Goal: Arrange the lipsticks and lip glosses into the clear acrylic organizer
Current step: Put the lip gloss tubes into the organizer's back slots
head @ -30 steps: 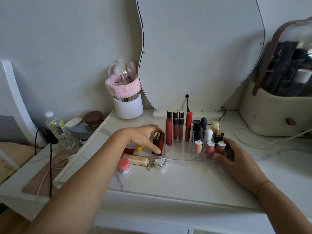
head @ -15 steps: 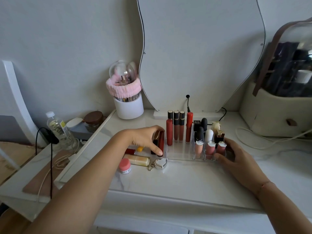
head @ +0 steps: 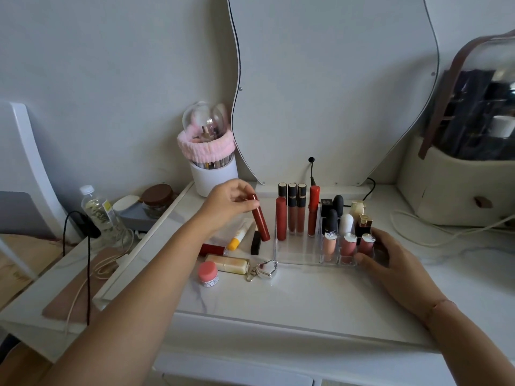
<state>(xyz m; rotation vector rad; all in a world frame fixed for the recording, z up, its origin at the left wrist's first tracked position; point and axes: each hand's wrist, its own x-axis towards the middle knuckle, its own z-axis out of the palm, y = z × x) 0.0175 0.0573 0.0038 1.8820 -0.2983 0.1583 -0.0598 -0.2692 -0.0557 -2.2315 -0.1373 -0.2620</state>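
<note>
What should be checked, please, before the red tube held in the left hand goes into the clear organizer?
1. Grip: left hand pinches the dark red tube near its top end. Ok.
2. Tube clear of the clutter: it is tilted, its lower end close beside the black lipstick; contact cannot be told. Cannot tell.
3. Organizer steadied: right hand rests against the front right corner of the clear organizer. Ok.
4. Free space: the front left section looks empty. Ok.
5. Neighbours upright: the red gloss in the back left slot stands straight. Ok.
6. Tube's cap tight: not visible. Cannot tell.
</note>
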